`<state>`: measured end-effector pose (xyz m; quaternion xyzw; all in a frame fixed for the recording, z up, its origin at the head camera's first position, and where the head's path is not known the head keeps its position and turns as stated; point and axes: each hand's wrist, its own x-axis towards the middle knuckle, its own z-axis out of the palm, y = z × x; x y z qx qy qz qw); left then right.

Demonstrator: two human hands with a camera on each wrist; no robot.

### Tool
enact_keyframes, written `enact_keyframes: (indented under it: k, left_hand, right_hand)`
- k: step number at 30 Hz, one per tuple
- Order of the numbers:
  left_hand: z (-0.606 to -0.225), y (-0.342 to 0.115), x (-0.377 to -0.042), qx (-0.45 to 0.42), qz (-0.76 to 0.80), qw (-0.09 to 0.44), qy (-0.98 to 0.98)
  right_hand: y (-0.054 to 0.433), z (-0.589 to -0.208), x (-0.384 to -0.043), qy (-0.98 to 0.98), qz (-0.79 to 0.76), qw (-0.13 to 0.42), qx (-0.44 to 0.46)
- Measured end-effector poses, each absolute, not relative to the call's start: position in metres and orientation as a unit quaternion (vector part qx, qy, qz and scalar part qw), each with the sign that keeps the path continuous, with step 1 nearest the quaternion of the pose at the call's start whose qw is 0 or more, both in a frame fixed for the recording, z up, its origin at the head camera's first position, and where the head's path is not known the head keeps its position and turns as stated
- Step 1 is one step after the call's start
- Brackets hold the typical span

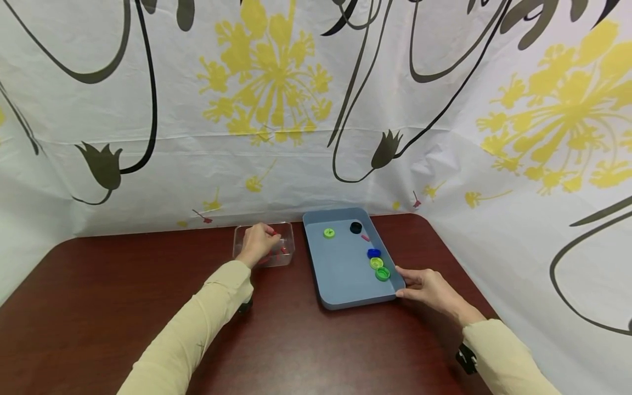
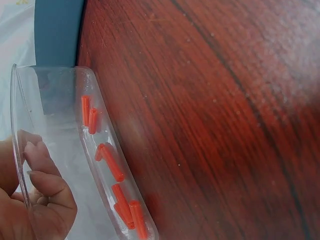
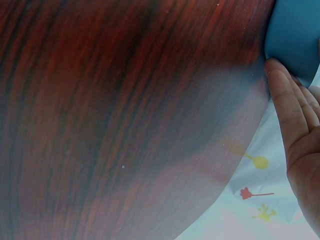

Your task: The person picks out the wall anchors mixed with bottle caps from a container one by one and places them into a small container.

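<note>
My left hand [image 1: 257,242] reaches into a clear plastic box [image 1: 238,244], thumb and fingers together, with a small red stick [image 1: 274,233] at their tips. Through the box wall, the left wrist view shows several short red sticks [image 2: 112,164] lying on its floor. My right hand [image 1: 428,288] holds the near right corner of a blue-grey tray [image 1: 338,277], thumb and fingers spread around the corner. Along the tray's right side lie a green cap [image 1: 382,274], a yellow-green cap [image 1: 376,263] and a blue cap [image 1: 373,253].
Farther back in the tray are a black cap [image 1: 355,227], a light green cap [image 1: 329,233] and a small pinkish-red stick [image 1: 365,237]. Tray and box stand near the back of a dark red-brown table [image 1: 296,345]. Behind it hangs a white patterned cloth [image 1: 168,175].
</note>
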<state>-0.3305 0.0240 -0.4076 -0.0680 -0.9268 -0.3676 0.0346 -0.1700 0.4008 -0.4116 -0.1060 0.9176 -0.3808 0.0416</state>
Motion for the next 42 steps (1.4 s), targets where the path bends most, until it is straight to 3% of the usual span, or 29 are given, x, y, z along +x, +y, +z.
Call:
enact_keyframes:
  k: [26,35,42]
  left_hand:
    - [-0.406,0.028,-0.329,-0.069,-0.391,0.036,-0.917]
    - [-0.395,0.053,-0.324,-0.075,-0.478,0.047,-0.874]
    - [-0.38,0.091,-0.323,-0.083,-0.514,0.015,-0.854]
  right_hand:
    - [0.4,-0.415,-0.169,0.923,-0.369,0.037,-0.102]
    - [0.401,-0.412,-0.169,0.921,-0.371,0.041,-0.111]
    - [0.401,-0.411,-0.17,0.921,-0.372,0.04,-0.11]
